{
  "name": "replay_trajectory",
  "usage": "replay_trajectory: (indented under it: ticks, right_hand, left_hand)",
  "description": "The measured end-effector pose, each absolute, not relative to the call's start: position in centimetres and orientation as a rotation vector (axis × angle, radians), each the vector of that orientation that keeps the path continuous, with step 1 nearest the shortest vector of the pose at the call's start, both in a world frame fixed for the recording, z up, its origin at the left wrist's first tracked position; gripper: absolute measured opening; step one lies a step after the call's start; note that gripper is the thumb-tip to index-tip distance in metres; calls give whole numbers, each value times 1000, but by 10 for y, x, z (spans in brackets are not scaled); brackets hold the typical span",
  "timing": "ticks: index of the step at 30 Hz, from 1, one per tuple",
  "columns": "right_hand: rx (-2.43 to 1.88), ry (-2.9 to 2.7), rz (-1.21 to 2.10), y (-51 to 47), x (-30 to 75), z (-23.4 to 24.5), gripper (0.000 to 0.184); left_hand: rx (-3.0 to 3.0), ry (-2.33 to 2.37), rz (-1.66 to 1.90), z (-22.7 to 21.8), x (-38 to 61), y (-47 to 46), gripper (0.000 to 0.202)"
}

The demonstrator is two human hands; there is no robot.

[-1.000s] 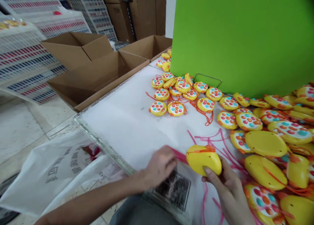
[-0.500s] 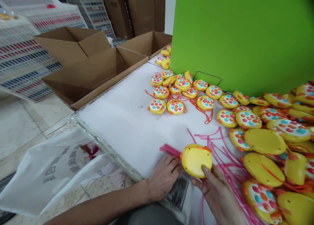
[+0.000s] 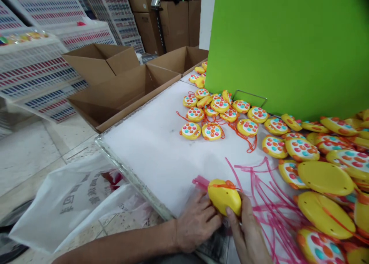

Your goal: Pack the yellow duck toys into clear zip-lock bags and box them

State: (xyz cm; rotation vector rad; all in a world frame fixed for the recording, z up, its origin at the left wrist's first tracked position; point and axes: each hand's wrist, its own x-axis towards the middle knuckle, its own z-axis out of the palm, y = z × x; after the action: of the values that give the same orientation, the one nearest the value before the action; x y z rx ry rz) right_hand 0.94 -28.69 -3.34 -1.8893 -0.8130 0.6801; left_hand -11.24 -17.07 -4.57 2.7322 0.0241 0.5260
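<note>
My right hand point(image 3: 245, 231) grips a yellow turtle-shaped button toy point(image 3: 224, 199) between thumb and fingers. Its plain back faces me, and an orange cord crosses its upper side. My left hand point(image 3: 198, 222) is closed, its fingers curled against the left side of the toy; what they hold, if anything, is hidden. Just beyond those fingers lies a bundle of pink strips point(image 3: 201, 182). Under my hands is a dark printed label point(image 3: 215, 245), partly covered. Loose pink strips point(image 3: 276, 210) spread over the white tabletop point(image 3: 150, 145) right of my hands.
Many similar toys point(image 3: 325, 177) are heaped along the right, with more point(image 3: 211, 131) farther back. A green panel point(image 3: 282, 52) stands behind them. Open cardboard boxes point(image 3: 123, 98) adjoin the table's left edge. A white sack point(image 3: 66, 206) is at lower left, with stacked crates point(image 3: 37, 72) beyond.
The toy has tilted in my right hand, and its orange cord now shows across the back. My left hand has come closer against the toy. The view has shifted slightly.
</note>
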Motion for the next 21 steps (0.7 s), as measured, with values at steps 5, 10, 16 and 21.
replay_trajectory:
  ticks: [5, 10, 16, 21]
  right_hand:
    - [-1833, -1099, 722, -288, 20, -41, 46]
    - [-1820, -1094, 724, -289, 30, -38, 47]
    - [-1862, -1124, 843, -295, 31, -12, 43]
    - [-1911, -1309, 743, -291, 38, -7, 39]
  left_hand:
    - [2715, 22, 554, -40, -113, -175, 18]
    - [2588, 170, 592, -25, -120, -166, 17]
    - [1912, 747, 336, -7, -125, -131, 22]
    - [1699, 719, 145, -16, -108, -128, 22]
